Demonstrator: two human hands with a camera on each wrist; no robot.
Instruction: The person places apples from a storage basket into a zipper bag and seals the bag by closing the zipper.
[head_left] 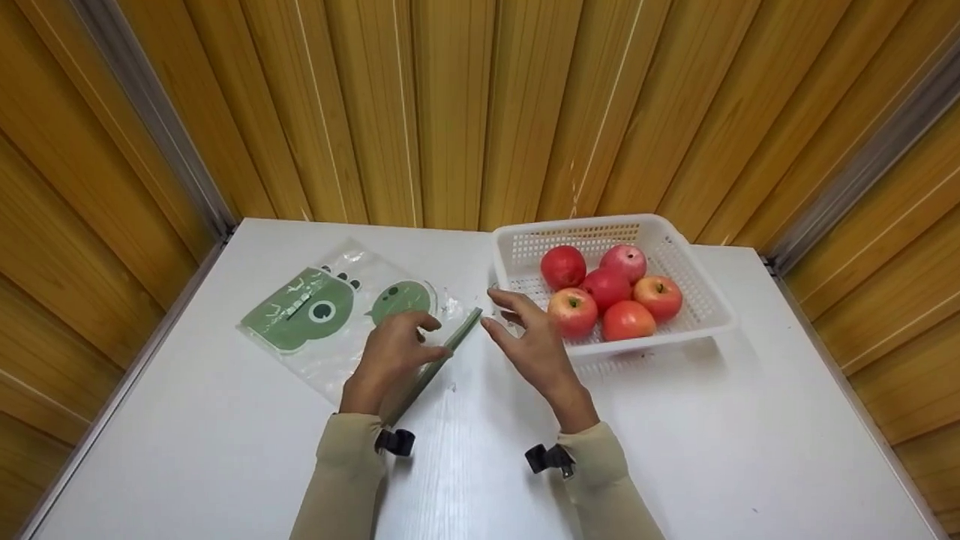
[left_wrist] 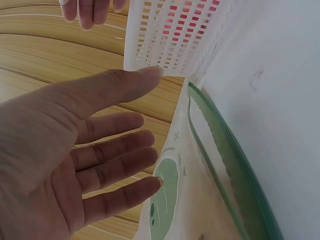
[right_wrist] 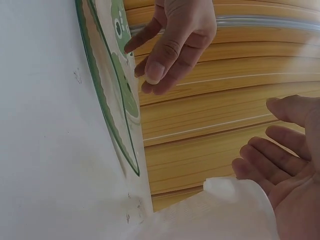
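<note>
A clear bag [head_left: 358, 319] with green prints lies flat on the white table [head_left: 202, 457], its green-edged mouth [head_left: 429, 373] slightly parted. The left hand [head_left: 394, 347], empty, is over it with fingers loosely bent. The right hand [head_left: 534, 341], also empty, fingers relaxed, is just beside a white basket [head_left: 709, 300] holding six red fruits [head_left: 607, 289]. Behind stand wood-patterned panels [head_left: 450, 112].

Wood-grain panels [head_left: 450, 112] line the top and sides of the frame; grey metal strips [head_left: 154, 112] slant at upper left and right; a white tabletop [head_left: 750, 420] spans the bottom.
</note>
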